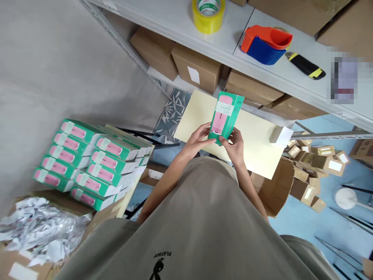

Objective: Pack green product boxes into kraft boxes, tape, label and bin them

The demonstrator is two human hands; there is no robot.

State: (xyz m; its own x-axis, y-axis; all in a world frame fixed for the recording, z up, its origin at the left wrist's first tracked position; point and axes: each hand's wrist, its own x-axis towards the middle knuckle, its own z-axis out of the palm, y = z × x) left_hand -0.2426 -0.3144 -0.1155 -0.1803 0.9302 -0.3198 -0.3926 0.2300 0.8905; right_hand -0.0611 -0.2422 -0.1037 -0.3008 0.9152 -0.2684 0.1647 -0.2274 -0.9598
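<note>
And here's the box (223, 112), green with a pink bottle on its front, right at the centre and above the pale board (259, 153); whether its foot touches down, I can't tell. Both hands are on it! The left hand (201, 140) grips the lower left side, fingers curled round the edge, thumb across the front; the right hand (234, 147) clasps the lower right, thumb pressed near the bottom corner. Round the clock from the box: tape (209, 25) at twelve on the shelf (163, 15), the orange-and-blue dispenser (264, 54) at one, the knife (304, 65) at two. Between three and four, a white block (284, 136) sits on the board's far end. Small cartons (313, 163) pile up at four, an open carton (276, 190) between four and five. Paper scraps (37, 225) fill eight o'clock, and between eight and nine, it's the stack (100, 171), matching green, two columns of five pink fronts showing!
</note>
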